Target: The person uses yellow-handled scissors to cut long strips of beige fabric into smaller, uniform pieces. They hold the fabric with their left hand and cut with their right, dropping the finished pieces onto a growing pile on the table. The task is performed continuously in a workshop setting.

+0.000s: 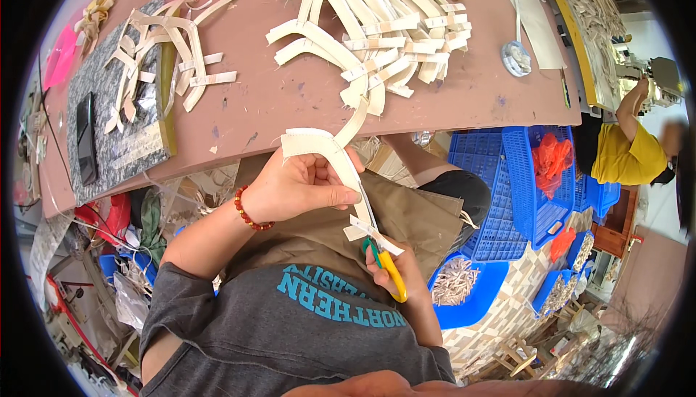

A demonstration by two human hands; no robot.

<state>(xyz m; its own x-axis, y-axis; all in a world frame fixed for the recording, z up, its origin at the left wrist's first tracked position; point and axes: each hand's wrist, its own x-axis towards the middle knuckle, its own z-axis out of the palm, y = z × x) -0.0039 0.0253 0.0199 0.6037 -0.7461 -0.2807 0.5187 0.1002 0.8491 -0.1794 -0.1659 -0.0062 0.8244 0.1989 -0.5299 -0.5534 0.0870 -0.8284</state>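
Left hand (296,188) holds cream strap (330,152); right hand (395,270) (lower) works scissors (383,255).

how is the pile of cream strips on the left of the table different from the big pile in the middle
The left pile is smaller and looser, its strips spread thin; the middle pile is larger and heaped thick. The left pile lies partly on a grey speckled slab; the middle pile lies straight on the pinkish table. The middle pile sits right above the strip in the left hand; the left pile lies off to the side. Both hold the same cream curved strips.
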